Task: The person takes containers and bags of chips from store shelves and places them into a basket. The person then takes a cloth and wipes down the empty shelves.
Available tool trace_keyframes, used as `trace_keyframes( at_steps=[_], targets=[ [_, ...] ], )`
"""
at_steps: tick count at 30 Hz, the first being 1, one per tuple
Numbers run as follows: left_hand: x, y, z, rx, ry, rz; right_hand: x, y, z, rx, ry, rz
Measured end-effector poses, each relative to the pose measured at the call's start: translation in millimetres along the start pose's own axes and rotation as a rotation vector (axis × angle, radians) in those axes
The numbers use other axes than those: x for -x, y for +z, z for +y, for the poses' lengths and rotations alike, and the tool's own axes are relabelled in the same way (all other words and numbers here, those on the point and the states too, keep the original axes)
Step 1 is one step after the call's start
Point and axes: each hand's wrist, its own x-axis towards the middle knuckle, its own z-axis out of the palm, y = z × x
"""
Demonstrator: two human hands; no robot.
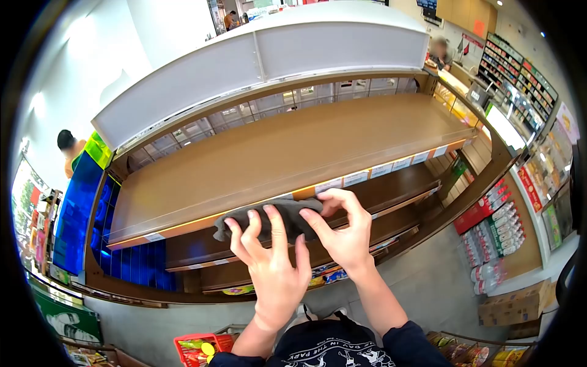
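A dark grey cloth (282,215), bunched into a long roll, is held up in front of the shelf's front edge. My left hand (272,260) has its fingers bent over the left and middle part of the cloth. At the cloth's right end, my right hand (347,232) pinches it between thumb and fingers. Just behind the cloth is the brown top shelf (293,144), with a strip of price labels (367,175) along its front. Whether the cloth touches that strip, I cannot tell.
Lower shelves (397,199) sit beneath, with packaged goods at the bottom. A red basket (197,348) of goods stands on the floor at the lower left. Packs of bottles (492,235) and a cardboard box (515,304) are to the right. Two people are visible farther off, left and right.
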Motion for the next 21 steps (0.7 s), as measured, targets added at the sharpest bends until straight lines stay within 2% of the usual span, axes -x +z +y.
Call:
trace_keyframes(
  at_steps=[3, 4, 7, 10, 21],
  targets=[
    [-0.1, -0.2, -3.2, 0.037, 0.015, -0.009, -4.8, 7.3, -6.3, 0.230, -0.196, 0.118],
    [0.4, -0.1, -5.0, 0.051, 0.022, -0.006, -3.3, 10.5, -9.8, 0.241, -0.201, 0.101],
    [3.4, 1.2, -7.9, 0.117, 0.006, -0.004, 1.8, 16.6, -8.4, 0.266, -0.188, 0.054],
    [4.2, 3.3, -9.4, 0.148, -0.007, -0.006, 2.3, 16.4, -3.9, 0.255, -0.027, 0.100],
    [2.2, 11.5, 11.3, 0.099, -0.047, 0.033, -18.8, -0.7, -12.7, 0.181, -0.044, 0.039]
  ],
)
